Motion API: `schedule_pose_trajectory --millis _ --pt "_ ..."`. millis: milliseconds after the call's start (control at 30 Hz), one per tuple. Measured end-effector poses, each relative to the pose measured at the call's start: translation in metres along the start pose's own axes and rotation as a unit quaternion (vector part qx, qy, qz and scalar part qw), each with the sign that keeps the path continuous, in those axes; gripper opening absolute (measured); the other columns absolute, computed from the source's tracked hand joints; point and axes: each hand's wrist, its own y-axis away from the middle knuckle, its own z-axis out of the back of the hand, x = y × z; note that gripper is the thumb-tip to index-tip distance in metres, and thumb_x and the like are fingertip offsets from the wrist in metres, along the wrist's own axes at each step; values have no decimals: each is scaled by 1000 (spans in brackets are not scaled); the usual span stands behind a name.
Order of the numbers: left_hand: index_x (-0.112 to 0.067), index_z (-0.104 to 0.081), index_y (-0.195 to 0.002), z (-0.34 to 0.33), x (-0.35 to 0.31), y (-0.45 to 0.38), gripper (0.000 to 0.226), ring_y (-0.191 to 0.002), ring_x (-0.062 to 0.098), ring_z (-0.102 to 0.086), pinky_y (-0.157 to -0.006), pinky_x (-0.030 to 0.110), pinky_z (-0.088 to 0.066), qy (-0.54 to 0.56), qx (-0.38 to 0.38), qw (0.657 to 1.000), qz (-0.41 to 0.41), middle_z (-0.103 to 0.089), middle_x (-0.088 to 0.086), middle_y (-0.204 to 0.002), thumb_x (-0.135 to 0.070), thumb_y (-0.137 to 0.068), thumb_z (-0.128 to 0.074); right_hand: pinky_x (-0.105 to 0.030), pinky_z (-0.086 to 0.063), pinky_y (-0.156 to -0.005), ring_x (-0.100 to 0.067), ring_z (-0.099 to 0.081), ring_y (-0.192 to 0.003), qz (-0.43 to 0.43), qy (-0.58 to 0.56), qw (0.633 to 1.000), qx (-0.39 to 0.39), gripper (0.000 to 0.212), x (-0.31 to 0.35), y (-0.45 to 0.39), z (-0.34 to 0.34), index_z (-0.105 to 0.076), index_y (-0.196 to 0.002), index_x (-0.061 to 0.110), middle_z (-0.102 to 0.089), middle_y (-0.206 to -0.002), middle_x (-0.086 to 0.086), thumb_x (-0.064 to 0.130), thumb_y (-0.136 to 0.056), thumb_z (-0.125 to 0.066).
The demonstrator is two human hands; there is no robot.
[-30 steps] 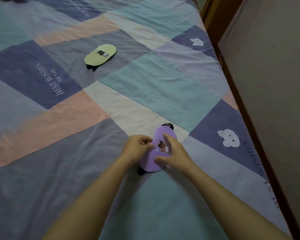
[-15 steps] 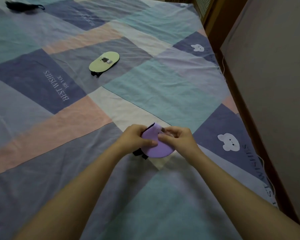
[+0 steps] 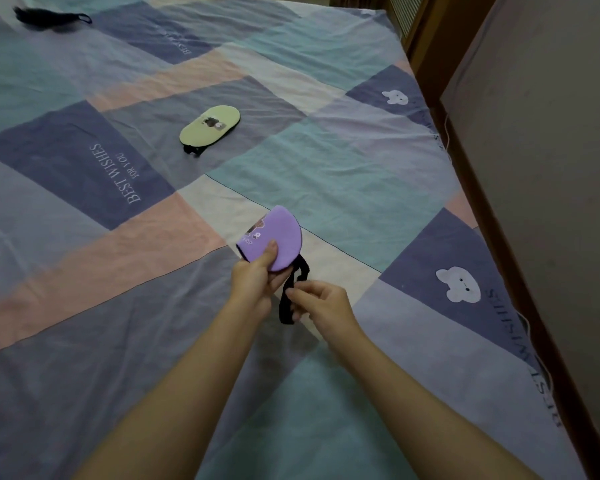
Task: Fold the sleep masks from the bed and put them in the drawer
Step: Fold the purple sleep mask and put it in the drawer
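The patchwork bedsheet point(image 3: 84, 278) carries white lettering: "BEST WISHES FOR YOU" reads plainly on the dark blue patch at left, and part of the same words runs along the right edge beside a white bear face point(image 3: 458, 284). The purple sleep mask point(image 3: 274, 240) has a small cartoon print and a line of tiny writing too small to read. It is held folded in half, raised above the bed. The left hand point(image 3: 255, 284) pinches its lower edge, thumb laid across the front of the fabric, forearm reaching forward from the lower left. The right hand point(image 3: 323, 303) has its grip closed on the black strap point(image 3: 291, 296) hanging from the mask, fingers curled round it. Half a second ago both hands were pressed together on the mask as it folded; now the right has dropped away to the strap. The yellow sleep mask point(image 3: 210, 125) lies flat farther up the bed, and a black sleep mask point(image 3: 49, 19) lies near the far left corner.
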Motion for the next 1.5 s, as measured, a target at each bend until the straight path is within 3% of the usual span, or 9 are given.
schedule_pose_trajectory --millis 233,433,567,700,900,1067,1200,1367,1500 --pt "3 -51 -120 26 -19 -14 33 -73 26 -67 -60 33 -60 24 -132 990 -41 -61 15 -106 -9 -91 -60 -33 -40 -93 -25 -58 -80 -13 -120 985 121 48 22 7 24 -59 -49 17 -53 -58 -12 13 -91 -36" --pt "4 -54 -120 38 -9 -10 35 -91 29 -64 -69 33 -56 -45 -170 983 -46 -62 14 -109 -11 -89 -63 -30 -43 -86 -23 -62 -69 29 -336 931 141 43 64 4 27 -69 -67 3 -50 -45 -3 34 -80 -43" --pt "0 -58 -115 35 13 7 27 -73 18 -63 -47 16 -53 -51 -153 985 -66 -64 10 -100 -10 -89 -62 -33 -35 -109 -17 -56 -122 33 -469 870 149 54 70 -4 17 -57 -127 9 -61 -131 -8 41 -87 -40" --pt "-6 -60 -106 43 9 11 19 -76 16 -65 -64 25 -57 -35 -142 985 -94 -67 4 -94 -13 -89 -63 -14 -40 -94 10 -56 -101 39 -25 997 -69 24 56 -10 16 -64 -107 30 -63 -121 10 32 -98 -42" --pt "-12 -60 -110 47 -1 14 22 -88 16 -67 -69 29 -59 -17 -75 987 -140 -68 -1 -100 -13 -89 -63 -26 -45 -63 -9 -67 -73 72 480 872 -64 21 14 2 19 -71 -102 28 -75 -73 9 33 -87 -58" --pt "-3 -56 -123 61 -10 4 36 -99 25 -64 -76 32 -58 -22 -160 978 -133 -64 10 -116 -14 -89 -63 -26 -48 -69 -21 -62 -60 -39 18 968 249 55 30 21 17 -70 -62 8 -65 -54 -11 46 -92 -45" --pt "-4 -54 -126 71 2 14 39 -95 21 -63 -58 14 -53 -110 -122 973 -159 -63 9 -116 -9 -89 -63 -32 -46 -81 -18 -69 -93 -6 -340 927 161 37 43 20 11 -74 -88 14 -74 -96 -6 28 -85 -40" --pt "-26 -57 -112 60 7 33 29 -94 10 -66 -70 28 -59 -87 -13 983 -164 -66 -3 -108 -11 -88 -64 -30 -58 -73 -24 -73 -74 47 -232 966 -106 32 42 9 -8 -69 -103 17 -68 -116 0 -5 -90 -50" --pt "-24 -59 -116 58 -5 36 30 -101 18 -67 -78 38 -58 -55 80 986 -135 -68 1 -114 -16 -87 -64 -26 -55 -84 -15 -70 -95 110 -68 987 -95 38 33 15 -7 -68 -109 23 -66 -121 6 6 -76 -75"
